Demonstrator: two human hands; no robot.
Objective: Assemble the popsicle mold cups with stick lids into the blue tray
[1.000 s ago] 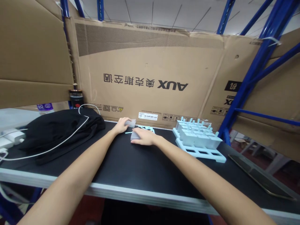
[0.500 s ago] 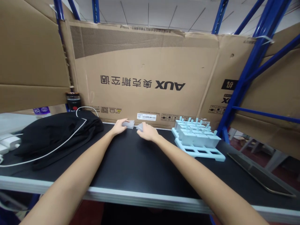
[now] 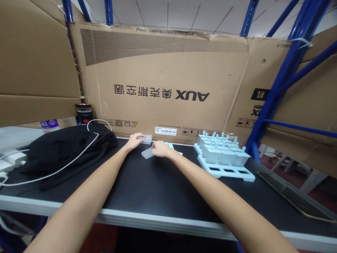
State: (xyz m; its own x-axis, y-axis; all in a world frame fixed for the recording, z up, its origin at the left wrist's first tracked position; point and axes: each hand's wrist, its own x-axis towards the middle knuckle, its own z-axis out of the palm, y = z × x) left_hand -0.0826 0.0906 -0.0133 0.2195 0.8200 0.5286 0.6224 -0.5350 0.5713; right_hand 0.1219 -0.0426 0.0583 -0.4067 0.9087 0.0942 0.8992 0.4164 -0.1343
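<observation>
At the back of the black tabletop, my left hand (image 3: 134, 141) is closed on one end of a translucent plastic box (image 3: 146, 139). Just to its right and a little nearer, my right hand (image 3: 159, 149) grips a second translucent rectangular plastic piece (image 3: 147, 153), tilted and pointing left; whether it is a lid or another half is unclear. Behind my right hand lies a small light-blue item (image 3: 169, 144), mostly covered by the hand, so its kind cannot be made out.
A light-blue popsicle mold set (image 3: 225, 151) stands in its rack on the right, with a dark flat device (image 3: 293, 196) beyond it. Black cloth (image 3: 68, 151), a white cable (image 3: 79, 158) and white adapters (image 3: 13, 160) lie left. A cardboard sheet (image 3: 163, 73) walls the back.
My right hand has shifted slightly left and nearer, swinging its translucent piece to point left. Light-blue material now shows behind that hand. My left hand has stayed almost in place.
</observation>
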